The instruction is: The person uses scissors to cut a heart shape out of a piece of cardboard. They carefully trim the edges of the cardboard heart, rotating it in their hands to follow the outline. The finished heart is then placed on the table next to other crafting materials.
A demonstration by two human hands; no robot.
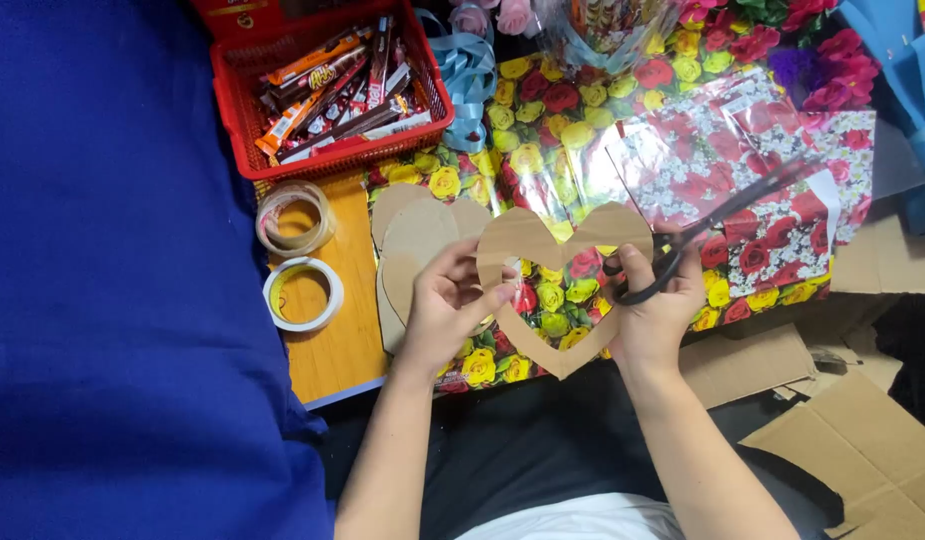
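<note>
- The left hand (444, 300) gripped the left edge of a cardboard heart frame (542, 290), held above the flowered wrapping paper (682, 160).
- The right hand (654, 300) pinched the frame's right side with black scissors (707, 232) looped on its fingers.
- Two tape rolls (302, 293) lay to the left, near a red basket (327, 90) of snack bars.

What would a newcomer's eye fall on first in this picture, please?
Probably the hollow heart-shaped brown cardboard frame at the centre, held up by the left hand, while the right hand holds black-handled scissors. Beneath lies glossy wrapping paper printed with red and yellow roses. At upper left stands a red plastic basket of wrapped chocolate bars.
</note>
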